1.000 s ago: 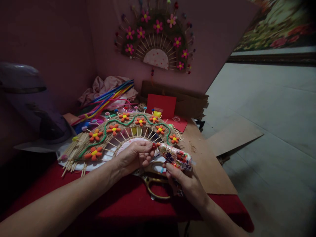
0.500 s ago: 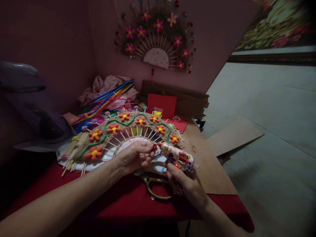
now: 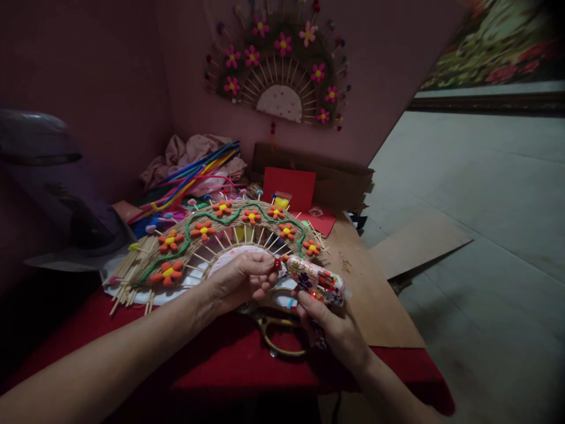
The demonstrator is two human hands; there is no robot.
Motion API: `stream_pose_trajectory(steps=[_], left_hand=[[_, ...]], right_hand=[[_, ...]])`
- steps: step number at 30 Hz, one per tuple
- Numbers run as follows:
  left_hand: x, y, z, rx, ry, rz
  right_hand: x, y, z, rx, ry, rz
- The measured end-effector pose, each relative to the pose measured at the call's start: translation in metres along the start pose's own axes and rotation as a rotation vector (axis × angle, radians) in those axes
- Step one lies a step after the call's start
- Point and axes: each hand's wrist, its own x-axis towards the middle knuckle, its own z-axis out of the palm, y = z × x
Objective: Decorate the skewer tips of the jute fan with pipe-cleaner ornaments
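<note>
Since 0.5 s ago the glue gun (image 3: 315, 281) has slid a little leftward, so its orange nozzle now sits right against the red bead (image 3: 276, 264); 1.0 s ago the 2 were also close, then drew slightly apart. Pinched between thumb and fingertips, the bead is held by the left hand (image 3: 241, 281) just above the fan's (image 3: 212, 235) pale centre, probably lifted clear of the fan so the nozzle can meet it. Closed around the gun's floral body, the right hand (image 3: 333, 327) keeps it nearly level and pointed left at the bead, with a small red light showing on its underside. Scissors (image 3: 278, 335) with gold handles lie on the red cloth (image 3: 220, 371) below both hands, partly hidden by them. Behind the fan, a bundle of pipe cleaners (image 3: 194, 176) rests against pink fabric, and a finished fan (image 3: 280, 70) hangs on the wall.
</note>
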Motion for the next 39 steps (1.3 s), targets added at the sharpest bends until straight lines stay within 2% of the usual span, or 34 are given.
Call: stream_pose_trajectory(steps=[7,13,21,26,35,39], left_hand=[[0.0005,-0.001,-0.0035,-0.004,-0.008,-0.007],[0.002,-0.0018,-0.0028,0.025,-0.027,0.017],[0.0008,-0.0009,-0.0026,0.046,-0.057,0.023],[0.0015,-0.0012,-0.0027,0.048,-0.06,0.055],[0.0013,-0.0023,-0.0025,0.086,-0.054,0.071],[0.0017,-0.0025,-0.0036,0.094,-0.049,0.071]], right_hand=[[-0.0009,0.0015,0.0013,0.135,-0.018,0.019],[-0.0021,0.0032,0.0019,0.102,-0.021,-0.025],[-0.002,0.0039,0.0007,0.053,-0.005,0.005],[-0.0041,0.0006,0.0024,0.12,0.024,0.016],[-0.0071,0.0028,0.0049,0.241,-0.075,-0.013],[-0.0088,0.0083,0.0035,0.385,-0.12,0.0]])
